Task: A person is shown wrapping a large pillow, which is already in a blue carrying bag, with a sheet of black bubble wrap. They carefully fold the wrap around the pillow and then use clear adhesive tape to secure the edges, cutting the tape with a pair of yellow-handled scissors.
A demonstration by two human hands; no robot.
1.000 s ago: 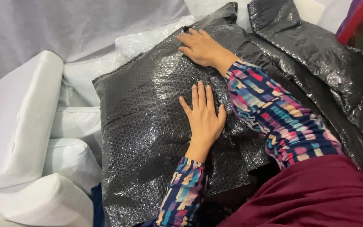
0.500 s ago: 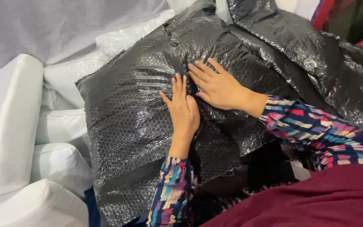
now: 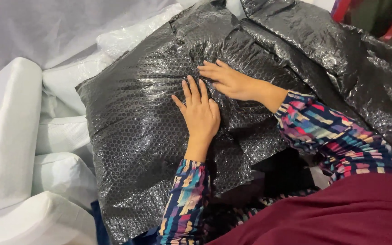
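Note:
A bulky parcel wrapped in black bubble wrap [image 3: 137,131] lies in front of me. My left hand [image 3: 200,113] rests flat on its middle, fingers together and pointing away from me. My right hand [image 3: 230,81] lies flat just beyond it, fingers pointing left, its fingertips close to those of my left hand. Both palms press on the wrap and hold nothing. Both arms wear sleeves with a many-coloured pattern.
More black bubble wrap [image 3: 341,59] spreads to the right and rear. White padded bundles [image 3: 19,131] and white bubble wrap [image 3: 132,36] lie to the left and behind. A dark red cloth [image 3: 341,213] covers my lap at the lower right.
My right hand has slid from the parcel's far edge back toward me and now lies beside my left hand. My left hand has stayed flat on the wrap.

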